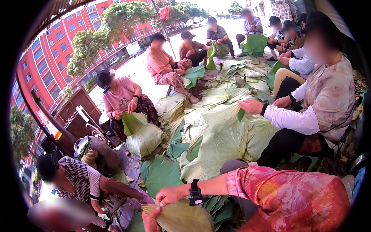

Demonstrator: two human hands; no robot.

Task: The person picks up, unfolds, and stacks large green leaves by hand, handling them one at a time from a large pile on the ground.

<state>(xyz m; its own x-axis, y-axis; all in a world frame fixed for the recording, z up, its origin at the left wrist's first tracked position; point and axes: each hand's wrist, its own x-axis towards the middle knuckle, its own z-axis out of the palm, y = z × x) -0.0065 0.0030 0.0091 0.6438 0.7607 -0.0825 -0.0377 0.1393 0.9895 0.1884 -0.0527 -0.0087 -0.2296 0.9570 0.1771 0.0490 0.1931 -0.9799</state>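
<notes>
At the bottom of the view I hold a folded, yellowish-brown lotus leaf (185, 216) between both hands. My right hand (171, 196), reaching in from the right, pinches the leaf's upper edge. A black strap with a small device (196, 192) sits on that wrist, below a red patterned sleeve (278, 194). Just beneath it, my left hand (150, 221) grips the leaf's left end with the thumb on top; its lower part is cut off by the frame. Darker green leaves (218, 207) lie under and behind the held leaf.
Lotus leaves (224, 149), pale and overlapping, cover the ground ahead. Several people sit around them handling leaves, the closest a person (327, 95) at the right and a person (75, 179) at the lower left. A sack (104, 153) and a brown board (76, 110) stand at the left.
</notes>
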